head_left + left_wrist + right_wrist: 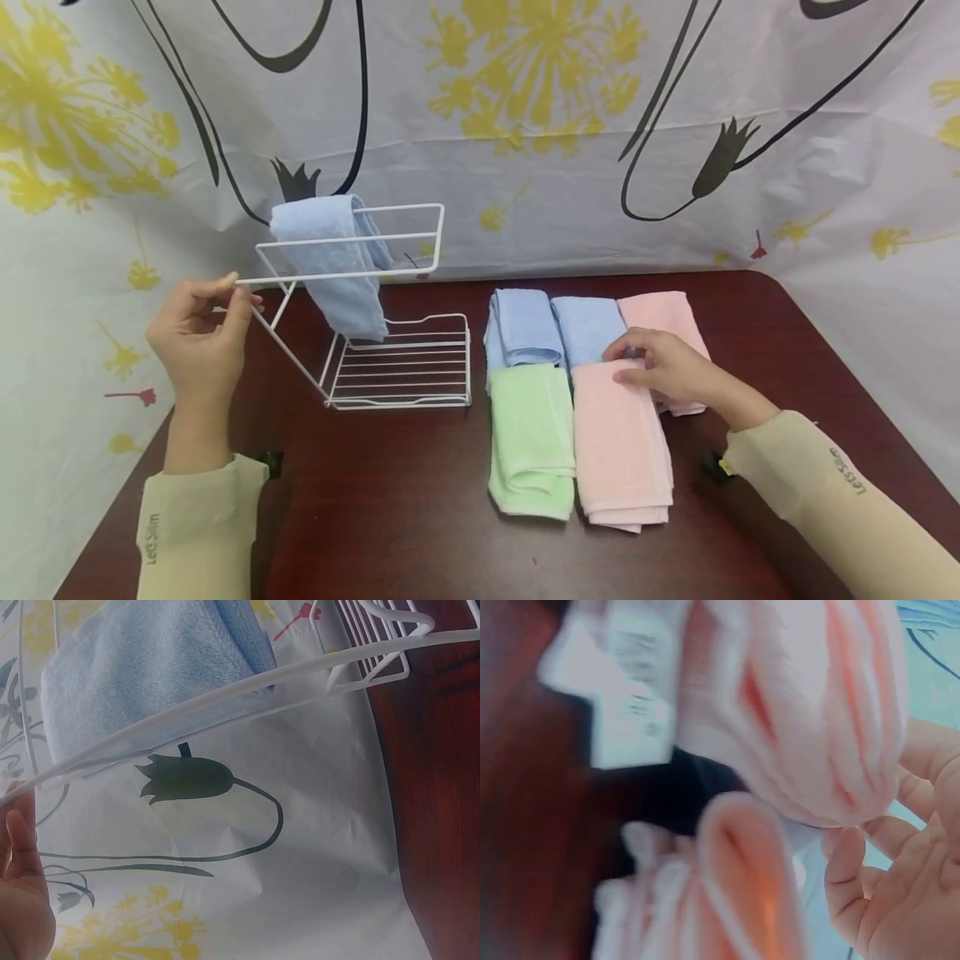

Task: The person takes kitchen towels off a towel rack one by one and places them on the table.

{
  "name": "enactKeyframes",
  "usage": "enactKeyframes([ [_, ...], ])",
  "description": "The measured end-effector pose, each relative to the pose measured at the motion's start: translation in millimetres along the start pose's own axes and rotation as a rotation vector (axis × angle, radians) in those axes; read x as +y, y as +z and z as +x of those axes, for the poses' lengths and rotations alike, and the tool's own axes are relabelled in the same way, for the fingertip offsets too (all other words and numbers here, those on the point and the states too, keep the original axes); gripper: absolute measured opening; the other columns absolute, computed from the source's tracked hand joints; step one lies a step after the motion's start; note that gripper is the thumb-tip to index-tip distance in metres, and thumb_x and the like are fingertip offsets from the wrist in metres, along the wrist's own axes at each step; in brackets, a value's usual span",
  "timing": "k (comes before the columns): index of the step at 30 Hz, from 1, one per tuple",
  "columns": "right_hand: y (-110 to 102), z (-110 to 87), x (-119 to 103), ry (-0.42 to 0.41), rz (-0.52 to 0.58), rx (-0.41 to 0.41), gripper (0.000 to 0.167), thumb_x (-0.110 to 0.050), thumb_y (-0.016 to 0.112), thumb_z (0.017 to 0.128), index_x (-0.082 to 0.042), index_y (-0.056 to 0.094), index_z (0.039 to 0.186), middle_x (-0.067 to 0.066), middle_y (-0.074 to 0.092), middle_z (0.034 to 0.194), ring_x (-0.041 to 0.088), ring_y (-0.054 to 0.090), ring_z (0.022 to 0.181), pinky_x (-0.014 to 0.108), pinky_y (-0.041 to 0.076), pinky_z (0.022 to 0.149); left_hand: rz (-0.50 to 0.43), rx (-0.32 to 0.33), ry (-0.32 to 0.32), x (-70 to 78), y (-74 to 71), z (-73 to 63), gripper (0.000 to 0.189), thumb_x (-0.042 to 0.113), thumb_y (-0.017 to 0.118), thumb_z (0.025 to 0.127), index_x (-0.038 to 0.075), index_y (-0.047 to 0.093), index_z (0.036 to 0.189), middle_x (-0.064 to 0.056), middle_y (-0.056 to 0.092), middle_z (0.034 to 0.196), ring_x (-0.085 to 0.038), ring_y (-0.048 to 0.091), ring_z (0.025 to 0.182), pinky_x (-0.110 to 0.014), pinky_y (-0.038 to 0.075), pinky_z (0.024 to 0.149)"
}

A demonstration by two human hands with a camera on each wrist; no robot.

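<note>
My left hand (198, 337) pinches the upper front corner of a white wire rack (401, 406) between thumb and fingers. A folded light blue towel (337, 304) hangs over the rack's upper rail; the left wrist view shows the towel (165, 675) up close. At the right, my right hand (675, 364) pinches the far edge of the front folded pink towel (618, 442). The right wrist view shows curled fingers (847, 885) at the end of thick pink folds (817, 712), with a white label (634, 712) beside them.
Left of the front pink towel lies a folded green towel (532, 425). Behind are two folded blue towels, one on the left (528, 321) and one in the middle (588, 325), and another pink towel (660, 312). A patterned white curtain (555, 217) borders the dark red table (390, 500).
</note>
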State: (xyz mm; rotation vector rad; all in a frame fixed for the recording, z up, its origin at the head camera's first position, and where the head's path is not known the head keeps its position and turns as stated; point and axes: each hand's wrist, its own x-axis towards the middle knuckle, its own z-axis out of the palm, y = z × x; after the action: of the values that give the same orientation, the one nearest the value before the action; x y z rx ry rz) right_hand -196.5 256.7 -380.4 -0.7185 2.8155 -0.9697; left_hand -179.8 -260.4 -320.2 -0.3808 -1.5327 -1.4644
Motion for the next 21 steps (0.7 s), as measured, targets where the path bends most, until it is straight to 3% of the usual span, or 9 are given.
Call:
enactKeyframes([
  [7, -10, 10.2, -11, -0.096, -0.050, 0.031, 0.023, -0.001, 0.074, 0.085, -0.007, 0.071, 0.107, 0.005, 0.069, 0.094, 0.014, 0.057, 0.083, 0.023, 0.047, 0.067, 0.019, -0.003, 0.001, -1.3, 0.4, -1.1, 0.020, -0.008, 0.068, 0.083, -0.024, 0.062, 0.094, 0.002, 0.074, 0.077, -0.008, 0.069, 0.065, -0.012, 0.051, 0.054],
  [14, -17, 27.2, -27, -0.113, -0.084, 0.049, 0.022, -0.002, 0.071, 0.087, -0.007, 0.072, 0.109, 0.007, 0.071, 0.101, 0.021, 0.059, 0.087, 0.031, 0.050, 0.071, 0.060, -0.002, 0.003, 0.4, 0.6, -1.3, 0.018, -0.008, 0.067, 0.084, -0.022, 0.063, 0.095, 0.003, 0.074, 0.078, -0.006, 0.069, 0.066, -0.012, 0.052, 0.056],
  [21, -21, 44.7, -43, -0.151, -0.050, 0.076, 0.020, -0.007, 0.071, 0.089, -0.008, 0.072, 0.109, 0.009, 0.071, 0.106, 0.019, 0.059, 0.088, 0.029, 0.051, 0.070, 0.050, 0.013, -0.007, 3.0, 1.5, -0.4, 0.014, -0.013, 0.064, 0.083, -0.020, 0.065, 0.095, 0.008, 0.073, 0.077, -0.004, 0.069, 0.065, -0.010, 0.051, 0.055],
])
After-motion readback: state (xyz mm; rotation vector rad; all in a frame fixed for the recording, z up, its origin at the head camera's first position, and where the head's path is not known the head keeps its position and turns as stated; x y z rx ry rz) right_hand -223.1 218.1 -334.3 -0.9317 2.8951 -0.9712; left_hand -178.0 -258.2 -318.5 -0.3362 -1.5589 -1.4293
